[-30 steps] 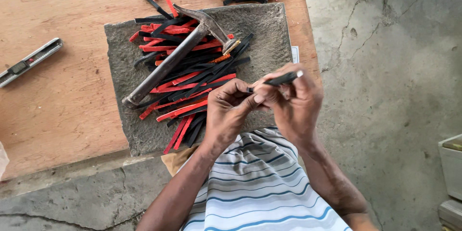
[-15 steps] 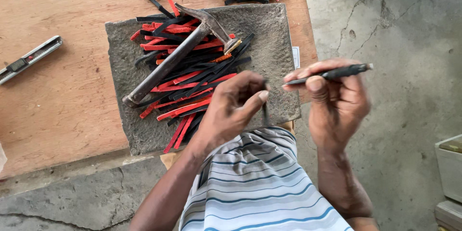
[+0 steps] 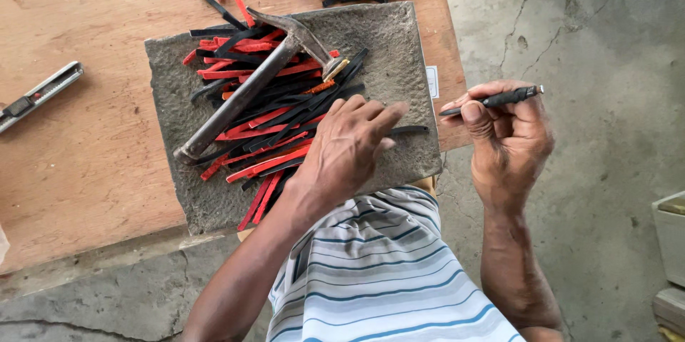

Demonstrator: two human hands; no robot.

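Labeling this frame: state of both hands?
Left hand: open, fingers on a black strip.
Right hand: closed, holding a dark pen-like tool.

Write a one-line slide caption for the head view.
Left hand rests on black and red strips piled on a stone slab beside a hammer; right hand holds a dark punch.

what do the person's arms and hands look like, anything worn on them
Both forearms are bare, with no sleeves reaching them in view. The left hand and right hand wear no gloves, and no rings, watch or wristband show. The only clothing visible is a white shirt with grey and blue horizontal stripes over the torso.
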